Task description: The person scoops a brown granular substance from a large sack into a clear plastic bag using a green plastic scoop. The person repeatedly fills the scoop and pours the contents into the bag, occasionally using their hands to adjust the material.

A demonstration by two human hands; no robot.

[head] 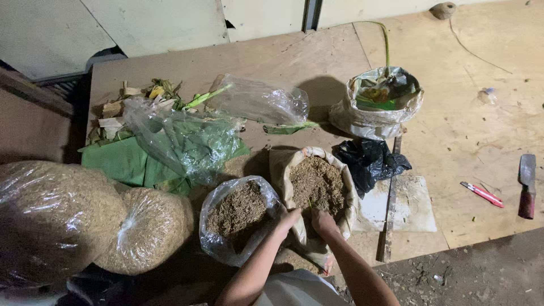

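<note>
Gripping: left hand (285, 220) pinches the rim of a clear plastic bag of brown husk (238, 218); right hand (323, 218) digs, fingers buried, grasp indiscernible, in a tan paper sack of same (317, 184), touching alongside. Step: scooping. Next: a cupped lift across the rims

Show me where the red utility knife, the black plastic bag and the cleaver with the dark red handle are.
Red utility knife (482, 194), head view, middle of its red body.
Black plastic bag (368, 161), head view, centre of the crumpled plastic.
Cleaver (527, 184), head view, where the blade meets the handle.
</note>
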